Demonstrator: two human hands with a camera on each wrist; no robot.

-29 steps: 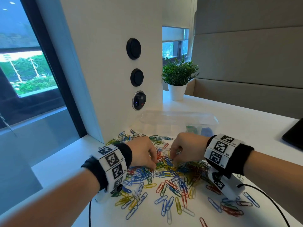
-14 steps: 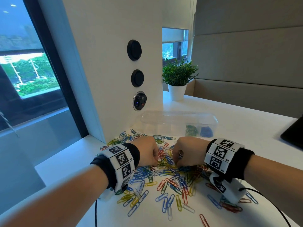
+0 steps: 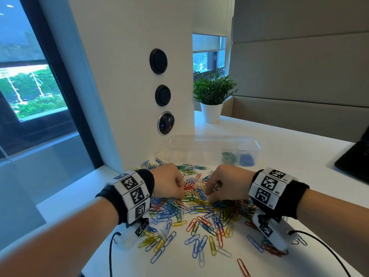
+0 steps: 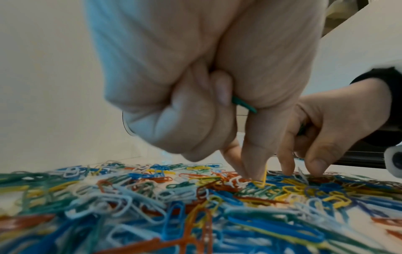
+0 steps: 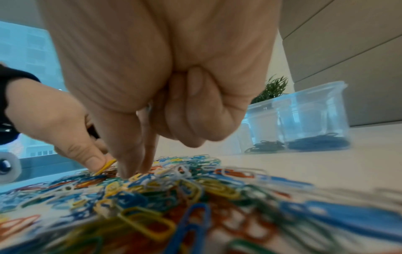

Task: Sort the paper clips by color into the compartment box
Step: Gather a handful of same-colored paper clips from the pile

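A pile of colored paper clips [image 3: 191,212] covers the white table in front of me. My left hand [image 3: 180,193] is over the pile's left middle. It keeps a green clip [image 4: 243,104] under its curled fingers and pinches a yellow clip [image 4: 264,175] between thumb and forefinger. My right hand [image 3: 209,196] is beside it, thumb and forefinger tips down in the pile [image 5: 135,171] and the other fingers curled. A green sliver [image 4: 301,130] shows inside them. The clear compartment box [image 3: 211,148] lies behind, with green clips [image 3: 228,157] and blue clips [image 3: 246,159] in its two right compartments.
A white pillar [image 3: 129,76] with round sockets stands just behind the pile on the left. A potted plant [image 3: 212,96] is at the back and a dark device [image 3: 355,160] at the right edge. Stray clips [image 3: 199,248] lie near the table's front edge.
Both hands stayed over the pile with small finger moves. The right hand dropped a little lower, so the green and blue clips in the box came into view.
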